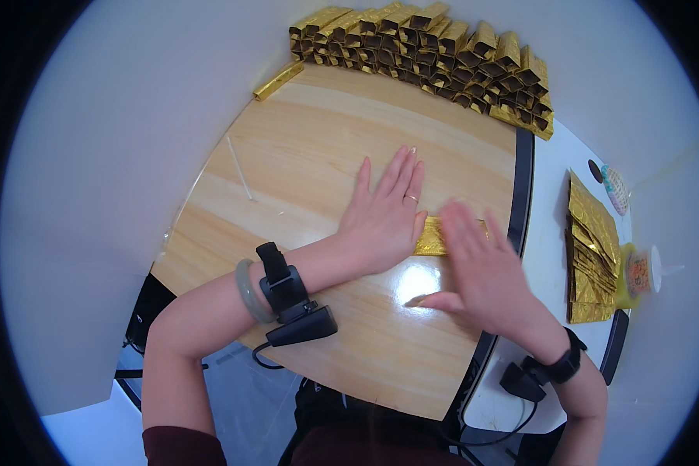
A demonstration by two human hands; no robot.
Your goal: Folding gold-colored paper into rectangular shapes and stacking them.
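A flat strip of folded gold paper lies on the wooden table, partly hidden by both hands. My left hand rests palm down with its fingers stretched out, its side against the strip's left end. Over the strip's right part is my right hand, slightly blurred. Its fingers point away from me and its thumb sticks out to the left. Neither hand shows anything gripped in its fingers. Whether the right palm presses on the paper, I cannot tell.
Several open-ended gold paper tubes are stacked along the far edge; one gold tube lies apart. A thin white stick lies at left. On the white side table are gold paper sheets and a small tub.
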